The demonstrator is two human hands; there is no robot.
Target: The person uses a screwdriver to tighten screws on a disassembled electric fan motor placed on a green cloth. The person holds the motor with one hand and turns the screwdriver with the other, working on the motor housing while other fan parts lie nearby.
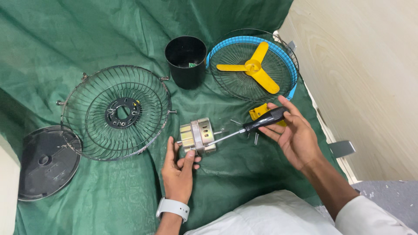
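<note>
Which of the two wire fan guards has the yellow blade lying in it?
The blue-rimmed guard at upper right holds the yellow blade; the bare metal guard doesn't.

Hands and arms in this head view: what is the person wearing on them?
Both hands are bare, with no gloves or rings visible. The left hand has a white watch with a smooth band on its wrist. The right hand leads to a bare forearm, with a white sleeve starting near the elbow.

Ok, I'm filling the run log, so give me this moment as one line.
left hand: steadies fan motor | right hand: holds screwdriver, tip at motor | nearby: loose screws, wire guard, black cup
</note>
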